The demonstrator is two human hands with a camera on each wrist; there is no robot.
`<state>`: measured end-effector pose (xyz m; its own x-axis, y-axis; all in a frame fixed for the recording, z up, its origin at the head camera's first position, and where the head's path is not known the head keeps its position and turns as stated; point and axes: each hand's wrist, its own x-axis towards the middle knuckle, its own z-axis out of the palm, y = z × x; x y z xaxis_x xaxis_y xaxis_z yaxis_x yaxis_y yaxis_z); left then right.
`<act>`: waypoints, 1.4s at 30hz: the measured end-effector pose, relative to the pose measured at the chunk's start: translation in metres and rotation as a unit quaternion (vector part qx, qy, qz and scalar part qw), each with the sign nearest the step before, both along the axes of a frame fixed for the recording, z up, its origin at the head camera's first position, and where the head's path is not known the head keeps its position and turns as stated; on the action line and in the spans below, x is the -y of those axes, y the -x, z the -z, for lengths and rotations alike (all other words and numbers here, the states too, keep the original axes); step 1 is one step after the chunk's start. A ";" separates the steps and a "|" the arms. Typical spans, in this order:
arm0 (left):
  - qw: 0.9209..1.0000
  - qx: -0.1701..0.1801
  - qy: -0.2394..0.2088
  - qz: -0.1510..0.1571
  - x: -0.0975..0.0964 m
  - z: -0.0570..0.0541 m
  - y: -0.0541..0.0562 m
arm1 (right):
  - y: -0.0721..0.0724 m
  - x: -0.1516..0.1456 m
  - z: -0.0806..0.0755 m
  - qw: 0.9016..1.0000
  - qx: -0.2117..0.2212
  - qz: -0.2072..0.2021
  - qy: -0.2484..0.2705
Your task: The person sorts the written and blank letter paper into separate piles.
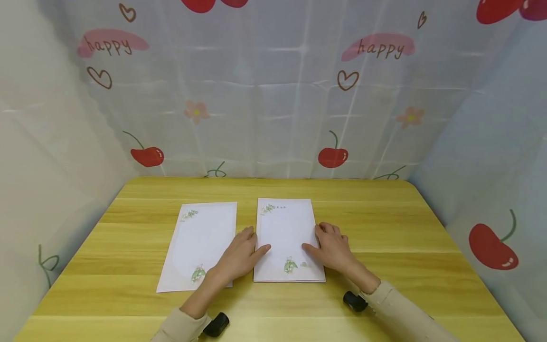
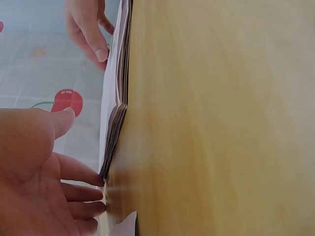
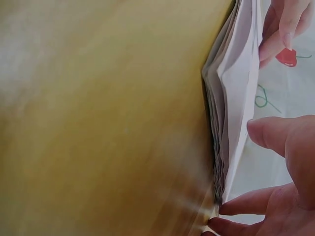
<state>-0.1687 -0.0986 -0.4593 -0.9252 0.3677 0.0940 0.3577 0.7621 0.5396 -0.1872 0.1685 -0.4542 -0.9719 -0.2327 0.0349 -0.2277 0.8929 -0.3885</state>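
Note:
A stack of white stationery paper (image 1: 286, 232) with green plant prints lies near the middle of the table. At its left long edge is my left hand (image 1: 240, 254), fingers extended along the side and thumb reaching over the top sheet. My right hand (image 1: 333, 247) is at the right long edge, its thumb over the paper too. In the left wrist view, the left fingertips meet the side of the stack (image 2: 118, 93), whose layers show as a thin pile. Bent layers are visible along the stack's edge (image 3: 221, 93) in the right wrist view, near the right fingertips.
Left of the stack lies another sheet of the same patterned paper (image 1: 201, 242), partly behind my left hand. The wooden table (image 1: 384, 213) meets a white curtain (image 1: 256, 118) printed with cherries at its back edge. Black wrist cameras (image 1: 217, 325) hang below both sleeves.

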 end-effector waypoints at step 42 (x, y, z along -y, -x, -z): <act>0.924 0.101 -0.358 -0.089 0.007 -0.016 0.006 | 0.010 0.000 -0.010 0.887 0.093 0.108 0.439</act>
